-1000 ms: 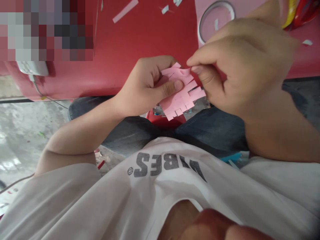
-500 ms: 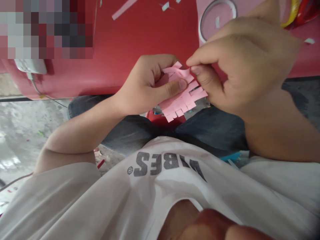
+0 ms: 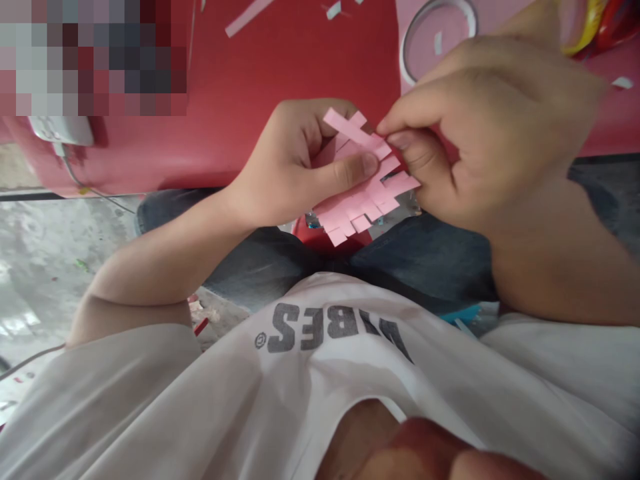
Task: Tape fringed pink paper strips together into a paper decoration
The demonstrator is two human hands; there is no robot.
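The left hand (image 3: 295, 163) grips the pink cut paper (image 3: 357, 203) under its thumb, the right hand (image 3: 480, 130) pinches the paper's edge, and it is held above the jeans (image 3: 425, 267), so too strong pull between 2 hands could tear the thin strips.

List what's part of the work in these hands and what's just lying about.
In use:
- pink paper strips, woven crosswise
- left hand
- right hand

Lying about:
- red tabletop
- loose paper strip
- round ring
- jeans
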